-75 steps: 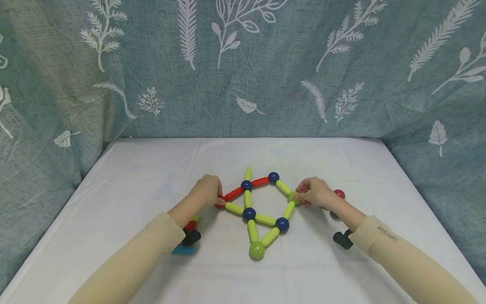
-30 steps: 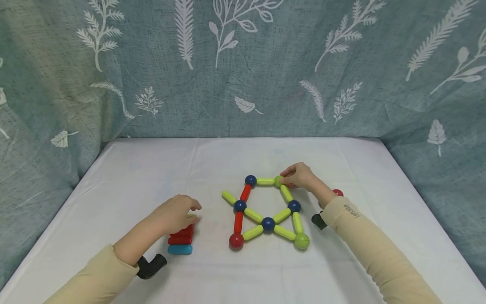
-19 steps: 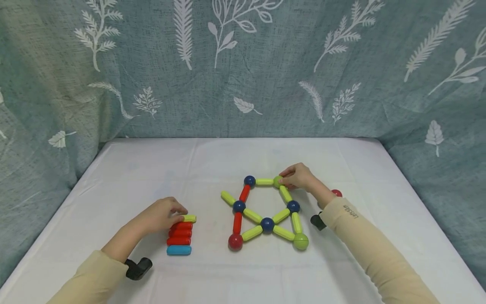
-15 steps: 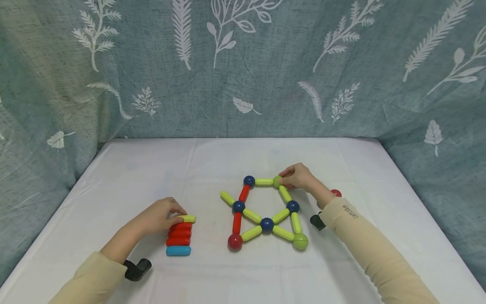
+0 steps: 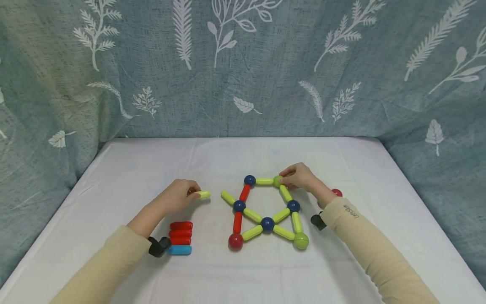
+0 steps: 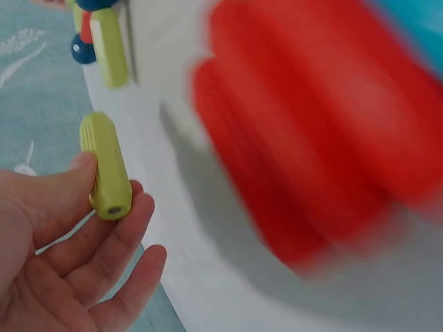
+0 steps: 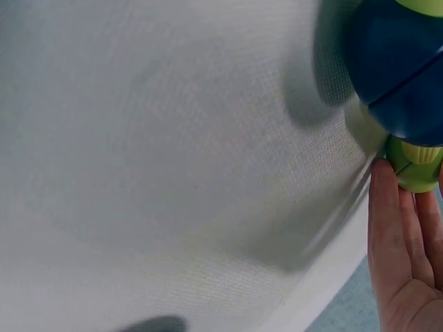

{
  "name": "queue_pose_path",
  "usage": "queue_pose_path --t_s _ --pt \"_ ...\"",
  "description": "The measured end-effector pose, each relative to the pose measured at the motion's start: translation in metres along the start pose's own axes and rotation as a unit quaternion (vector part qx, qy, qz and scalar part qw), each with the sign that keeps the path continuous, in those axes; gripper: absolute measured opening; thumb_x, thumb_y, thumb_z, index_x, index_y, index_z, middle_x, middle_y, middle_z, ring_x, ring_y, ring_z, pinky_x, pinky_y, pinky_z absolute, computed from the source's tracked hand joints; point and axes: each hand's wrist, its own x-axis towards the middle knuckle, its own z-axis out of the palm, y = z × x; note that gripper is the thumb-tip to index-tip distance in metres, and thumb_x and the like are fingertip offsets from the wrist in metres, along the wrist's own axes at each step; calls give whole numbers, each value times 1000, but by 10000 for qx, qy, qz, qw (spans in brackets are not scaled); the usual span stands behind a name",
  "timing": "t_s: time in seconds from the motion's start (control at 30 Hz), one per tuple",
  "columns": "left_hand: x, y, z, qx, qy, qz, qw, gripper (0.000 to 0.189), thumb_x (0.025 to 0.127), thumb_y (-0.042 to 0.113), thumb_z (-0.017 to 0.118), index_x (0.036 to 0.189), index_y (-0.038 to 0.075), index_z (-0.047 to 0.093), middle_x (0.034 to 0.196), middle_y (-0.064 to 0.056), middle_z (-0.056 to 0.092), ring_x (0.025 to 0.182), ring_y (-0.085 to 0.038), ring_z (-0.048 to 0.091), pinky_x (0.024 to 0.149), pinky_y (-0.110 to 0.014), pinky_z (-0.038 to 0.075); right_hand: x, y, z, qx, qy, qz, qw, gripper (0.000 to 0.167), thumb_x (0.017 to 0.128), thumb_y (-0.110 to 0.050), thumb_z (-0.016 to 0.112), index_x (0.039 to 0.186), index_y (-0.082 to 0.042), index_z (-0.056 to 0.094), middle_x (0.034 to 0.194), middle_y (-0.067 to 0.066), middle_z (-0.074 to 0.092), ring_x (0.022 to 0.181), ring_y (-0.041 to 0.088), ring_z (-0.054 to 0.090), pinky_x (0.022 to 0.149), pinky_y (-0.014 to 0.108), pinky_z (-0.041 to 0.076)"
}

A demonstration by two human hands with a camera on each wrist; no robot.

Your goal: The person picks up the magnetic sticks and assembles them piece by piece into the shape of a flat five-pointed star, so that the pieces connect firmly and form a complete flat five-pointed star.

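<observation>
My left hand (image 5: 178, 196) pinches a yellow-green magnetic rod (image 5: 203, 194) between thumb and fingers, left of a flat frame of magnetic rods and balls. In the left wrist view the rod (image 6: 107, 169) shows its dark magnet end, held clear of the table. My right hand (image 5: 300, 176) holds the green ball (image 5: 277, 181) at the frame's far right corner. Blue balls join the rods, among them the left one (image 5: 239, 206), from which a loose-ended yellow-green rod (image 5: 228, 197) sticks out. A red ball (image 5: 236, 242) and another green ball (image 5: 301, 240) form the near corners.
Three red rods (image 5: 181, 233) and a blue rod (image 5: 180, 250) lie in a row below the left hand. A red ball (image 5: 336, 193) sits behind the right forearm. The white-covered table (image 5: 152, 164) ends at a leaf-patterned curtain (image 5: 243, 84).
The frame has turned, and my left hand has let go of its red ball. That hand has picked the yellow-green rod from the row and moved it up and right. The right hand stays put lately.
</observation>
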Motion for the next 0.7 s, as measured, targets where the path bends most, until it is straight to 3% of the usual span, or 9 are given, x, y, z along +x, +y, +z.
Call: queue_pose_path --t_s 0.2,0.37,0.53,0.7 --pt "41 27 15 36 107 -73 9999 16 88 9 60 95 -4 65 86 -11 65 73 -18 56 67 -30 48 -3 0 1 -6 89 69 9999 30 84 -11 66 111 1 61 99 13 63 77 15 60 69 28 53" --pt "65 40 29 12 113 -331 9994 18 89 12 59 98 -3 66 88 -10 64 76 -18 54 69 -30 47 -5 0 0 3 70 64 10000 30 84 -11 66 111 1 62 98 13 63 77 16 60 70 29 53" --pt "76 45 37 -144 18 -566 9983 21 90 14 58 102 -2 66 91 -10 64 80 -19 54 73 -30 47 -4 0 0 -8 83 65 9999 30 84 -11 66 111 1 62 99 13 63 77 16 60 69 29 53" --pt "78 45 41 -249 19 -519 9983 21 90 13 59 103 -1 66 94 -11 65 83 -20 56 76 -31 47 -3 -1 0 42 97 77 9999 30 84 -11 67 111 1 62 99 13 63 76 15 60 68 28 53"
